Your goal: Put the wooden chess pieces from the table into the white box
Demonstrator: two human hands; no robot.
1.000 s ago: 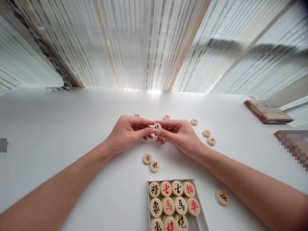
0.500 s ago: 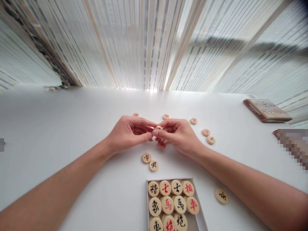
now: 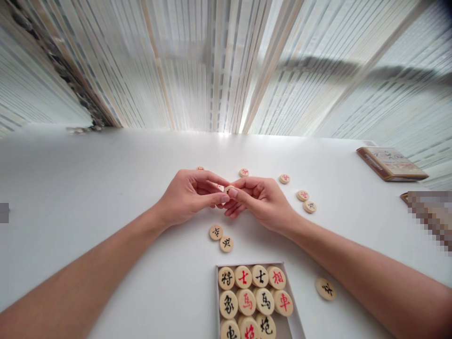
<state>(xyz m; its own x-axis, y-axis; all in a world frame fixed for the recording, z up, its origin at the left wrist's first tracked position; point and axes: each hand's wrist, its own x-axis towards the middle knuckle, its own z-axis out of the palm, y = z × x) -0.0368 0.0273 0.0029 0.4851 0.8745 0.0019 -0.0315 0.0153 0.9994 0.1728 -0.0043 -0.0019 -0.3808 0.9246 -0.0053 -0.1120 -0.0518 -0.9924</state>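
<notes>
Pale wood shows between your two hands: a round piece with a black mark (image 3: 228,189), raised over the white bench (image 3: 123,165) near the middle of the scene. Your right hand (image 3: 264,200) is grasping it, the thumb laid across its face and covering most of the character. Your left hand (image 3: 190,193) meets it from the left, thumb and forefinger curved close about its rim; you cannot tell from this view whether they pinch it too.

Just on the near side of your hands lie two black-marked pieces (image 3: 216,232), touching edge to edge. Nearer still, an open box (image 3: 297,327) holds rows of pieces with red and black characters, its near end cut off by the view. To its right, a lone black-marked piece (image 3: 325,288) sits beside your right forearm.

Beyond your hands, red-marked pieces (image 3: 284,179) are spread along the far side, and a brown box (image 3: 391,165) lies far right, before a striped curtain (image 3: 190,70).
</notes>
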